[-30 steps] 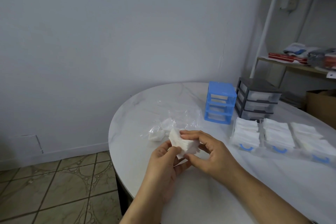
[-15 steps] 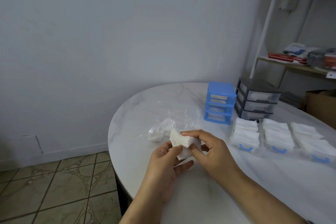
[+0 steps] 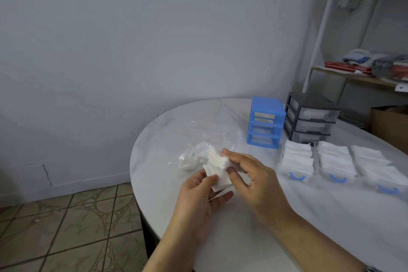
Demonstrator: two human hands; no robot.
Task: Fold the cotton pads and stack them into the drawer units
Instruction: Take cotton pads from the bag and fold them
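Progress: three clear drawers (image 3: pixel 297 164) lie pulled out on the bench (image 3: pixel 231 238), each packed with white folded pads; by this count a good share of the folding looks done.
Remaining: the blue drawer unit (image 3: pixel 266 125) stands with its slots vacant, so the filled drawers have yet to go back in; more pads wait in the plastic bag (image 3: pixel 198 139).
Step in hand: a small bundle of cotton pads (image 3: pixel 217 166) is held above the near-left part of the bench, apparently being squared or creased.
Left hand (image 3: pixel 198 203): palm up beneath the bundle, thumb pressing the lower pad against the fingers (image 3: pixel 220 197); gripping the pads.
Right hand (image 3: pixel 249 174): closed over the bundle from the right, forefinger along its top edge and thumb on its face; also gripping the pads.
Grey drawer unit (image 3: pixel 311 117): just right of the blue one, drawers in place; white contents show faintly through the fronts.
Obstacles: the crumpled bag lies directly behind the hands and could snag a reach; the path rightward to the open drawers is otherwise unobstructed.
Surroundings: a shelf rack (image 3: pixel 357 75) with red packets and folded cloth stands behind the bench, a cardboard box (image 3: pixel 390 126) beside it, and tiled floor (image 3: pixel 66 227) lies to the left.
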